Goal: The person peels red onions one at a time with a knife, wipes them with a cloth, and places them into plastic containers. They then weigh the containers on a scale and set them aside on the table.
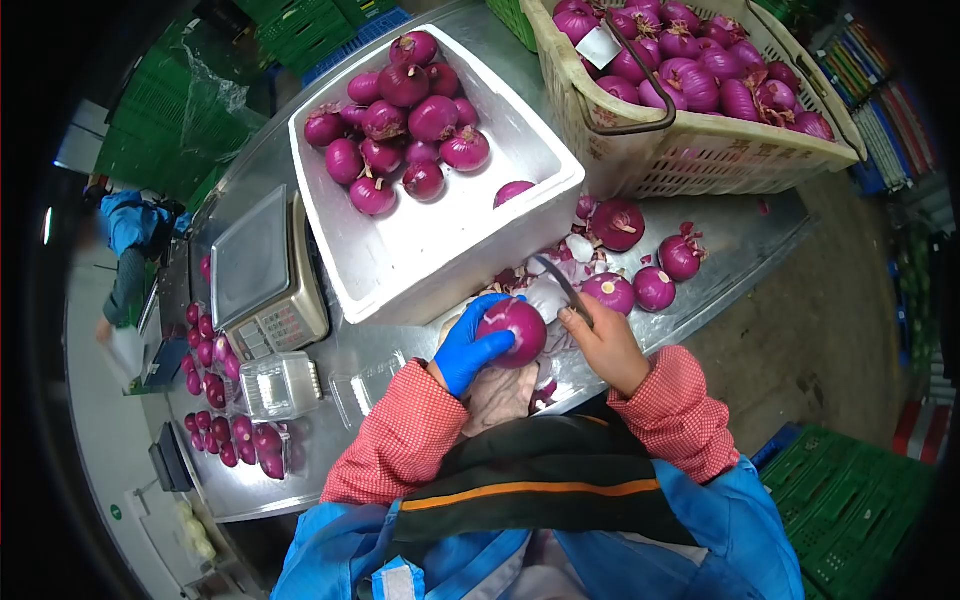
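My left hand point(468, 348), in a blue glove, is wrapped round a large red onion point(516, 328). Bare, my right hand point(606, 345) grips a knife point(562, 282) whose curved blade points up and to the left, apart from the onion. Just beyond my hands, onion skins and scraps point(575, 262) lie on the metal table point(740, 235). Several loose onions point(619, 225) rest to the right of the scraps. A white foam box point(440, 275) holds a heap of onions at its far left and one near its right wall.
A yellowish plastic crate point(690, 155) full of onions stands at the back right. Left of the foam box are a scale point(265, 270), a clear tray point(280, 387) and packed onions point(235, 440). Another person point(135, 235) is at the far left. Green crates point(850, 510) stand lower right.
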Demonstrator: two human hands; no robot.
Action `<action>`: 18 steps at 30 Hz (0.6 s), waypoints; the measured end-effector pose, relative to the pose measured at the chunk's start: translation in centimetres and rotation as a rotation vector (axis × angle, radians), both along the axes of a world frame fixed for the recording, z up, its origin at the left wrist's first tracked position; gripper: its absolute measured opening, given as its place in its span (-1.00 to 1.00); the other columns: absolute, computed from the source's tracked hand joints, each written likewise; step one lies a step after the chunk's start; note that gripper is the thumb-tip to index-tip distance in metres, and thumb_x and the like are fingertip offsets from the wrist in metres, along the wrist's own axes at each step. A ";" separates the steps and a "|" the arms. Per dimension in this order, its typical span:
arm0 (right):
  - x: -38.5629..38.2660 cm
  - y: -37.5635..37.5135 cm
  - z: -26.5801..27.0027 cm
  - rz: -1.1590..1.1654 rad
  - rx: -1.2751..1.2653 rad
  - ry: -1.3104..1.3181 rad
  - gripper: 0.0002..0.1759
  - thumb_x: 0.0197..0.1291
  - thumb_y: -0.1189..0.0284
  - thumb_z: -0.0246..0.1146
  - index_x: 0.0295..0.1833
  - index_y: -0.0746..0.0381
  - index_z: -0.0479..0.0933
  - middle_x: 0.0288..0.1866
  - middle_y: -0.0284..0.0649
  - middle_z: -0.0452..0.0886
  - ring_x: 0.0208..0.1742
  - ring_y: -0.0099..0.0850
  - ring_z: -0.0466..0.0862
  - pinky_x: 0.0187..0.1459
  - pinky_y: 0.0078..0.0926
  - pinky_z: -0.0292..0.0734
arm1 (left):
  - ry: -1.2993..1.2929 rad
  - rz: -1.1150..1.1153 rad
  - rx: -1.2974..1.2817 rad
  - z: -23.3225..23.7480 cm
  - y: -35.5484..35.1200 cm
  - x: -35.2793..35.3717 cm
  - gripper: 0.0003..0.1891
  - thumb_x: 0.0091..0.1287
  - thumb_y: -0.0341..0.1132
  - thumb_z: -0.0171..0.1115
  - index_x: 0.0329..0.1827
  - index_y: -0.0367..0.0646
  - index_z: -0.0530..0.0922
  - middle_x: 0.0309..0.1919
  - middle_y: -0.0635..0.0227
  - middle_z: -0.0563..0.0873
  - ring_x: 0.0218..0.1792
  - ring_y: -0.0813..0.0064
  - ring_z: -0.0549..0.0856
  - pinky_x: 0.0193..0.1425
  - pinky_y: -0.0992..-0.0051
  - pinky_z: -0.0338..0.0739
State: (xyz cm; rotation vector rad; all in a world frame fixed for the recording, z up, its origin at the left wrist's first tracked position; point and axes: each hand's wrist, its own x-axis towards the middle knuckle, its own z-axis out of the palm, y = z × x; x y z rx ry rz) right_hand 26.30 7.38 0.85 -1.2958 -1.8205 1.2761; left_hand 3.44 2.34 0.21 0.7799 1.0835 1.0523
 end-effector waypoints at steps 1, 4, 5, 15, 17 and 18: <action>-0.2 0.0 0.1 -0.002 0.025 0.008 -0.62 0.39 0.19 0.17 0.05 0.30 0.54 -0.23 0.08 0.67 -0.18 0.06 0.67 -0.18 -0.08 0.52 | 0.009 -0.032 0.001 0.4 0.1 0.0 -0.38 0.21 -0.25 0.45 0.31 -0.25 0.45 0.20 0.18 0.60 0.23 0.37 0.57 0.37 0.36 0.44; -0.3 0.3 1.0 0.003 0.198 -0.034 -0.63 0.28 0.25 0.28 0.08 0.25 0.55 -0.18 0.00 0.67 -0.21 -0.02 0.68 -0.21 -0.16 0.56 | 0.051 -0.086 0.037 0.8 0.3 -0.1 -0.38 0.20 -0.29 0.47 0.32 -0.22 0.44 0.22 0.20 0.59 0.25 0.36 0.57 0.39 0.35 0.43; -0.2 0.3 1.4 0.015 0.316 -0.092 -0.62 0.22 0.27 0.32 0.09 0.23 0.56 -0.19 -0.04 0.66 -0.23 -0.06 0.69 -0.23 -0.20 0.57 | 0.074 -0.076 0.067 0.8 0.3 -0.2 -0.37 0.20 -0.30 0.48 0.32 -0.22 0.43 0.22 0.20 0.59 0.25 0.36 0.57 0.39 0.35 0.44; 1.6 0.4 2.5 0.174 0.708 -0.444 -0.61 0.01 0.33 0.43 0.00 0.12 0.59 -0.38 -0.27 0.48 -0.40 -0.30 0.64 -0.41 -0.35 0.55 | -0.069 -0.003 -0.017 0.0 0.7 -2.3 -0.39 0.24 -0.32 0.48 0.33 -0.22 0.42 0.16 0.23 0.63 0.18 0.39 0.61 0.34 0.35 0.51; 1.5 0.4 2.2 0.151 0.674 -0.445 -0.63 0.05 0.32 0.41 0.00 0.13 0.59 -0.37 -0.26 0.50 -0.39 -0.28 0.65 -0.41 -0.34 0.55 | -0.008 -0.013 -0.014 0.4 0.6 -2.2 -0.37 0.21 -0.30 0.50 0.32 -0.22 0.43 0.15 0.23 0.63 0.17 0.40 0.61 0.32 0.36 0.52; 1.6 0.4 2.0 0.138 0.629 -0.437 -0.65 0.08 0.31 0.40 0.00 0.13 0.59 -0.35 -0.25 0.53 -0.38 -0.27 0.65 -0.40 -0.31 0.55 | 0.050 -0.025 -0.017 0.8 0.6 -2.1 -0.35 0.19 -0.29 0.52 0.32 -0.21 0.43 0.15 0.24 0.63 0.17 0.40 0.61 0.32 0.37 0.52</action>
